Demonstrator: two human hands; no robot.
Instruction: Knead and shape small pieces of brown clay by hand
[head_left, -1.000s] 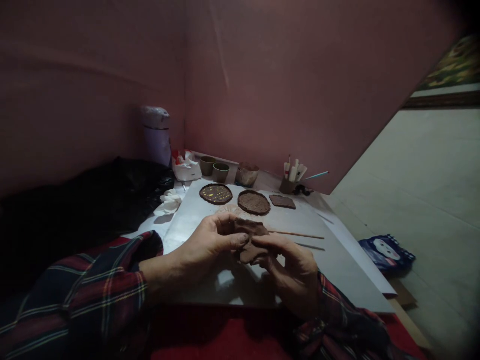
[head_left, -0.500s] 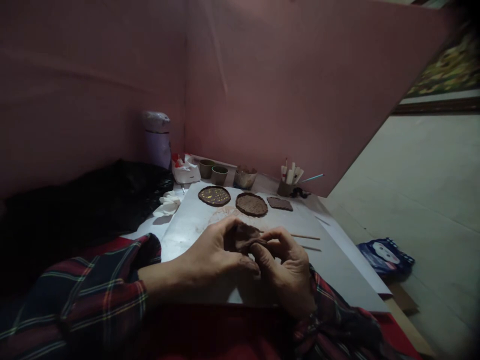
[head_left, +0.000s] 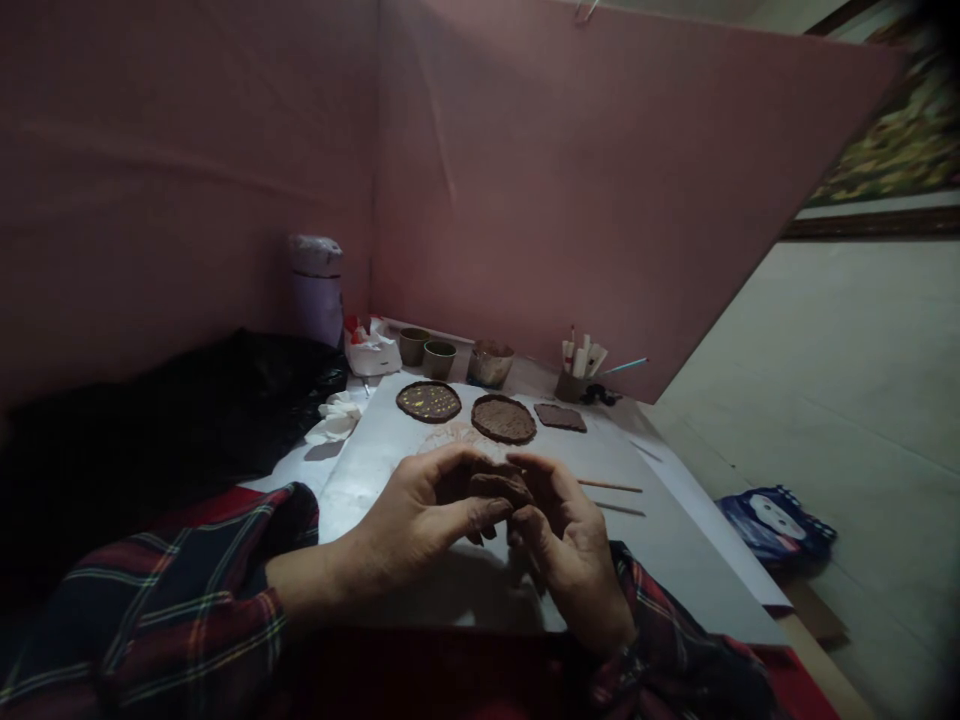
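Observation:
Between my two hands, above the near part of the white board (head_left: 667,560), is a lump of brown clay (head_left: 501,488). My left hand (head_left: 431,505) is closed around its left side, thumb along the near face. The fingers and thumb of my right hand (head_left: 571,545) grip its right side. Parts of the clay are hidden behind my fingers. Beyond my hands lie a round clay disc with yellow specks (head_left: 428,402), a plain round clay disc with a raised rim (head_left: 503,419) and a small flat clay slab (head_left: 561,417).
Two thin sticks, one a wooden stick (head_left: 611,487), lie right of my hands. Behind the discs stand small cups (head_left: 439,360), a smeared glass bowl (head_left: 490,366) and a tool holder (head_left: 571,384). A black plastic bag (head_left: 187,420), crumpled tissue (head_left: 335,418) and purple bottle (head_left: 318,300) are left.
The clay has been turned and looks lower and more compact between my fingers. My right fingers have shifted from a pinch at its edge to around its side. The view has tilted up slightly.

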